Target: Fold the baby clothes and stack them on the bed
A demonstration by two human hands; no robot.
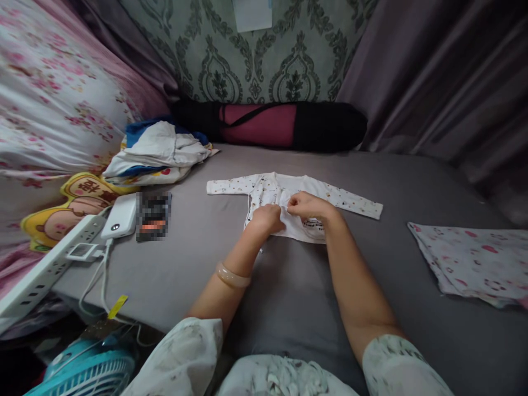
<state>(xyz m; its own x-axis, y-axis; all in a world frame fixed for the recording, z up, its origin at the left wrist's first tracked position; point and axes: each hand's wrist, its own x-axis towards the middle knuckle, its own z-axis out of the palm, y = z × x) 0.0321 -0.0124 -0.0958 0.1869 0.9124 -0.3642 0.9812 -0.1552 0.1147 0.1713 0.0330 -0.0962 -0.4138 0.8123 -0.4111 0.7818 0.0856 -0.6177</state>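
A small white baby shirt (295, 182) with a fine speckled print lies flat on the grey sheet, its long sleeves spread to both sides. Over its front, my left hand (268, 218) is closed, fingers pinched at the cloth. Close beside it, my right hand (310, 207) pinches at the middle of the shirt too. Whether the fingers grip the fabric itself or a thin tie cannot be made out. A narrow cord hangs along the shirt's left side. Dark printed lettering shows partly beside my right wrist.
Folded printed cloth (478, 261) lies at the right. On the left are piled clothes (160, 148), a yellow cushion (53, 220), a white power bank (120, 215), a power strip (49, 267) and a blue fan (91, 371). A black-and-red long bag (264, 126) lies along the wall.
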